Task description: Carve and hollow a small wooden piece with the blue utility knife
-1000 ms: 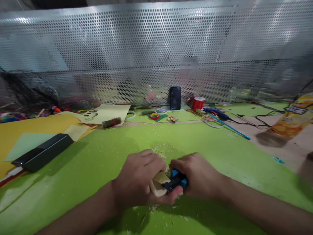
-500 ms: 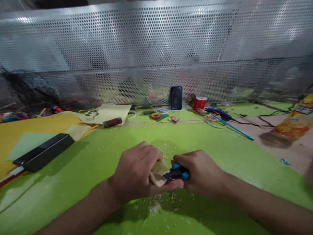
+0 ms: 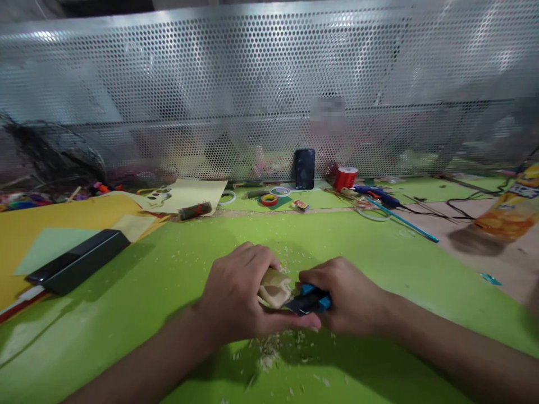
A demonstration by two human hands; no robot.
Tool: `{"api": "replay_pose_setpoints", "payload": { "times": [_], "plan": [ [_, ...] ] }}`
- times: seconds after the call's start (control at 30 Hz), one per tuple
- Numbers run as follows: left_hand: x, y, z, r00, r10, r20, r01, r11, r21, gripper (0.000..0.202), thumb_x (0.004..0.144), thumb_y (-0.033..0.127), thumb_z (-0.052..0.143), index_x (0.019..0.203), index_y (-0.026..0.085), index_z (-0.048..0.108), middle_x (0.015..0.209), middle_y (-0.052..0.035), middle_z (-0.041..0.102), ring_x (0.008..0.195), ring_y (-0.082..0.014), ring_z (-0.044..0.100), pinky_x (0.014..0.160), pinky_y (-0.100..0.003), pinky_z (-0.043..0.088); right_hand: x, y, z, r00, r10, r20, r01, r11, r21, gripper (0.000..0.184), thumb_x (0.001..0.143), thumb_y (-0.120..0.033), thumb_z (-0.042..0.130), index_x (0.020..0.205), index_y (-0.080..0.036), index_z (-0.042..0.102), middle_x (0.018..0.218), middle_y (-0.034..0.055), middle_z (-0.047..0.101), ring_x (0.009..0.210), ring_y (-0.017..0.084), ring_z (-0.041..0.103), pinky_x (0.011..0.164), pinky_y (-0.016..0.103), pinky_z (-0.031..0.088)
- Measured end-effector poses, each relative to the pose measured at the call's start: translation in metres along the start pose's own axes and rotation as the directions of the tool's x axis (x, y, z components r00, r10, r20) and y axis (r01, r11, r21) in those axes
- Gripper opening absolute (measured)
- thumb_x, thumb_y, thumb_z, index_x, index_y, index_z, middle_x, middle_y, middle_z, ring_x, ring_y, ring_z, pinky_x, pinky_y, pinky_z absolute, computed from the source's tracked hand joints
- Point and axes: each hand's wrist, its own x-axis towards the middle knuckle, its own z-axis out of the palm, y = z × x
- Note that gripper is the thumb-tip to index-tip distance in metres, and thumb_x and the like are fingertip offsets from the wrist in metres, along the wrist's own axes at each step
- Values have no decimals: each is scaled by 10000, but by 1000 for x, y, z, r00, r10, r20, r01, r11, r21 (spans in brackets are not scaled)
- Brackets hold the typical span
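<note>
My left hand (image 3: 238, 292) is closed around a pale, hollow, wood-like tube (image 3: 275, 288), its open end facing right. Fingers hide the rest of the tube. In my right hand (image 3: 347, 294) is a blue and black utility knife (image 3: 310, 300), gripped with its blade pointing left at the lower rim of the tube. The left thumb stretches beneath the knife's front. Pale shavings (image 3: 267, 353) lie scattered on the green mat (image 3: 168, 280) below and beyond both hands.
A long black box (image 3: 80, 261) lies on yellow sheets at left. Along the back are a bundled dark roll (image 3: 195, 210), tape rolls (image 3: 269, 200), a phone (image 3: 304, 169), a red spool (image 3: 346, 178) and a glue gun (image 3: 376, 194). A drink bottle (image 3: 511, 202) stands at right; perforated metal (image 3: 261, 73) rises behind.
The tube's open end has turned and tipped slightly upward in my left hand. My right hand and the knife have shifted a little to the right.
</note>
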Motion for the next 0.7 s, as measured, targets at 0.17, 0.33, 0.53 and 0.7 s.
{"api": "replay_pose_setpoints", "payload": {
  "times": [0.17,0.33,0.53,0.7],
  "plan": [
    [-1,-1,1,1000,-1,9,1,999,-35,558,724,708,640,747,162,526,594,17,506,511,-127,429,482,-272,324,0,-2,2,997,51,-50,-51,999,2,123,603,-186,585,650,-201,472,551,-27,512,475,100,412,493,235,266],
    [-1,2,0,999,26,32,-24,998,-61,511,748,657,650,736,162,523,594,13,505,519,-135,431,487,-285,321,0,-3,1,998,42,-40,-42,999,6,92,614,-205,597,684,-197,538,579,-13,549,496,115,451,509,238,291],
    [-1,4,-2,997,56,56,-52,996,-74,411,777,553,661,736,174,507,601,12,507,534,-140,439,493,-291,322,-2,-3,2,999,18,-46,-19,1000,-19,90,617,-218,582,662,-200,506,565,-20,531,486,103,400,505,242,264],
    [-2,5,0,996,82,41,-77,992,-96,348,795,481,653,742,175,498,601,15,503,531,-135,437,493,-289,330,-1,-3,3,999,8,-48,-10,999,-36,98,594,-210,554,647,-204,471,550,-29,499,484,99,354,500,246,239]
  ]
}}
